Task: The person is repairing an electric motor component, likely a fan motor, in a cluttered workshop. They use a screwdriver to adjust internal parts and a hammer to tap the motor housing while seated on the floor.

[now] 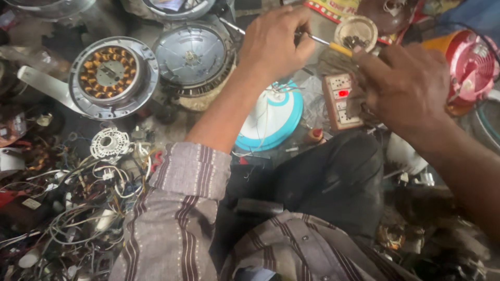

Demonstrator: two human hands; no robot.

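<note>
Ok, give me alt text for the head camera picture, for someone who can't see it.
Seen from above, a person's left hand and right hand hold a yellow-handled screwdriver over a white and blue round housing. A fan motor with copper windings, a switchboard with a red light and tangled wires surround them.

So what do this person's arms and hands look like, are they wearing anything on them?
Both hands are bare: the left hand and right hand show no gloves, rings or watch. The left arm's sleeve, greyish with dark maroon stripes, is rolled up; the right forearm is uncovered.
</note>
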